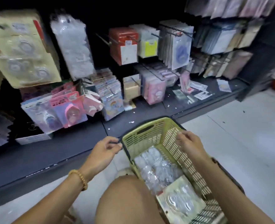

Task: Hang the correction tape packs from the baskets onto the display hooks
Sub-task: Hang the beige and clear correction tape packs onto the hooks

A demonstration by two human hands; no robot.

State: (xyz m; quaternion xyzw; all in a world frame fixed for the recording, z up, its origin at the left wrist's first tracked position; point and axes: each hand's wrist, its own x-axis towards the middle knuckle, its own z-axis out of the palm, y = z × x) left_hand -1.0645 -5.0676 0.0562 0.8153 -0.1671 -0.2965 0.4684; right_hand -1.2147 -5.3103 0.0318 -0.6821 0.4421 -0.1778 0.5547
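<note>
A yellow-green plastic basket [143,135] stands on the floor in front of my knee. Inside lie clear correction tape packs [157,168] and a cream-backed pack [180,199]. My left hand [104,150] pinches the basket's thin dark handle [119,140] at the left rim. Fingers of my right hand [189,143] curl over the basket's right wall. Similar cream-backed packs [22,50] and clear packs [73,46] hang on the display at the upper left. A bare display hook [103,39] sticks out beside them.
The dark rack holds many hanging stationery packs, among them red ones [123,44] and pink ones [156,92]. Loose packs [198,92] lie on the low black shelf base [52,152]. White tiled floor [246,143] lies to the right. My bare knee [127,199] is at the bottom.
</note>
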